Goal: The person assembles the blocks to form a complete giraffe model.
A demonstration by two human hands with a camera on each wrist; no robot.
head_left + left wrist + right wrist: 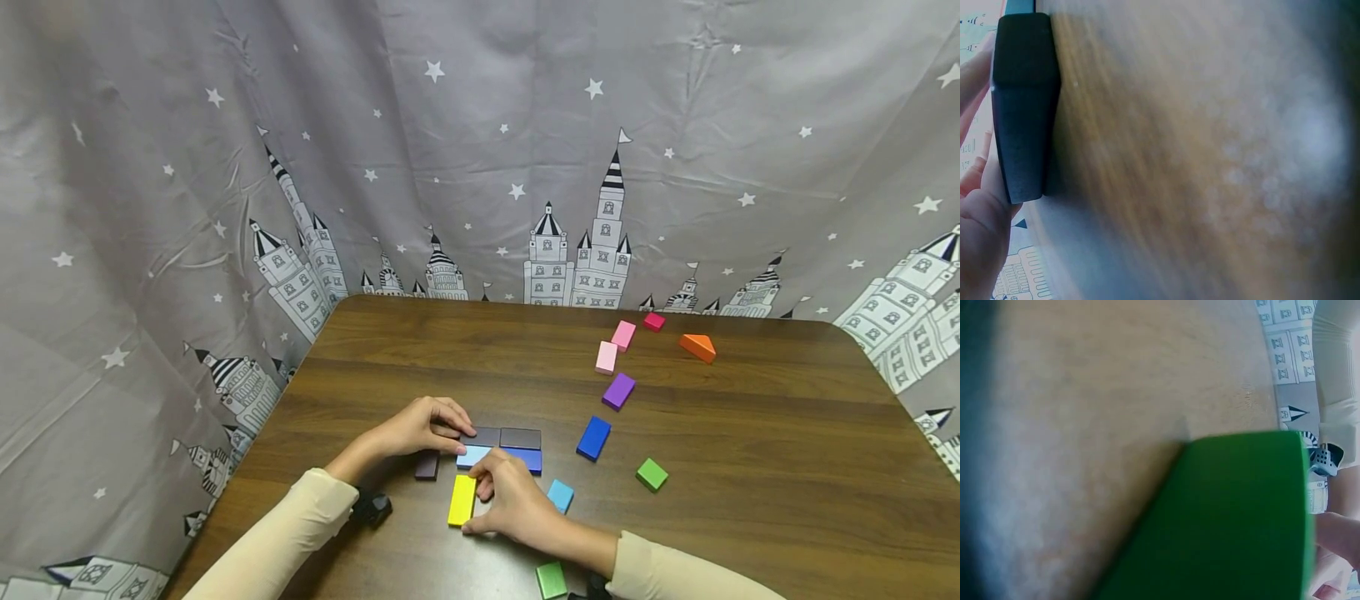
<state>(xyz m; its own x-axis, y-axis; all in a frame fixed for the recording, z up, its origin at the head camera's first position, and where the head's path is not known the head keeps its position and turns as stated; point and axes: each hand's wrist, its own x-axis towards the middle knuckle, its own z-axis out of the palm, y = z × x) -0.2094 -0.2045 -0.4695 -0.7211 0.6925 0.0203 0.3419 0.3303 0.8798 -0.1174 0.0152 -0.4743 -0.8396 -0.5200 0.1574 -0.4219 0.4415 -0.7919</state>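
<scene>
In the head view, my left hand rests at the left end of the joined blocks. Its fingertips are at a dark grey block and a light blue block. My right hand pinches a yellow block by its two ends, just below the light blue one. Another dark grey block and a blue-violet block complete the two rows. Next to the left hand lies a dark block, which looms large in the left wrist view.
Near the right forearm are a sky-blue block and a green block. Farther right lie blue, purple and green blocks. Pink blocks, a red block and an orange triangle sit toward the curtain.
</scene>
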